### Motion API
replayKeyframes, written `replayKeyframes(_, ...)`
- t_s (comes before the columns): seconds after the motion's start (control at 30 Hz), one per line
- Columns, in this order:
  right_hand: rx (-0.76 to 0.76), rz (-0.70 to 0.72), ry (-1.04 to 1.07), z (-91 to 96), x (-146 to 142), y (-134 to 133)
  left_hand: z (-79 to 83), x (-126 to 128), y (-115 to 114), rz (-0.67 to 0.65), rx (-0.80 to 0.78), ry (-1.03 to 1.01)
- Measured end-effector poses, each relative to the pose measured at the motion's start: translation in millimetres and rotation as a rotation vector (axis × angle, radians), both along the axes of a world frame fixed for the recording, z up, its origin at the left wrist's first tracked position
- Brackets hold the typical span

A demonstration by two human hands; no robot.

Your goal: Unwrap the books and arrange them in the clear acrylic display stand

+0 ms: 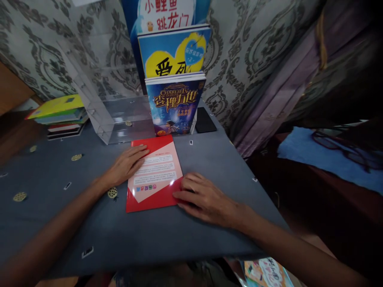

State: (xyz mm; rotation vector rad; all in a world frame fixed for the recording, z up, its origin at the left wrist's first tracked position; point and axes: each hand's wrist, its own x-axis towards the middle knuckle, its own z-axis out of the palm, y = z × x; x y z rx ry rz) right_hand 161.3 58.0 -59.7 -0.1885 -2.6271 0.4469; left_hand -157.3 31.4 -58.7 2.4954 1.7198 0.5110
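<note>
A red book [154, 175] with a pale panel of text lies flat on the grey table [209, 159], its back cover up. My left hand [127, 163] rests on its left edge with the fingers stretched flat. My right hand [203, 197] lies at its lower right corner, fingers spread and touching the edge. Behind the book stands a clear tiered rack [116, 115] holding three upright books, the front one dark blue [175, 105], a blue and yellow one [173, 52] above it.
A stack of flat books [61, 115] sits at the back left. A black flat object [205, 119] lies right of the rack. A curtain [284, 79] hangs at the right, with a blue cloth [317, 155] below. More books [266, 273] lie under the table's front edge.
</note>
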Motion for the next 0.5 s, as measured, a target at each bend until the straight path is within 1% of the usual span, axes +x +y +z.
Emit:
replayKeyframes(0.17, -0.004, -0.011, 0.006, 1.4, -1, 0, -1.5, -3, -21, 0.066, 0.014, 0.054)
replayKeyframes(0.3, 0.011, -0.028, -0.040, 2.2, 1, 0, -2.8, -5, -35, 0.084, 0.021, 0.116)
replayKeyframes(0.4, 0.041, -0.038, -0.075, 0.5, 2, 1, 1.0, -10, -47, 0.059, -0.023, 0.209)
replayKeyframes(0.5, 0.049, -0.048, -0.083, -2.0, 3, 2, 11.5, -19, -59, -0.030, -0.074, 0.318)
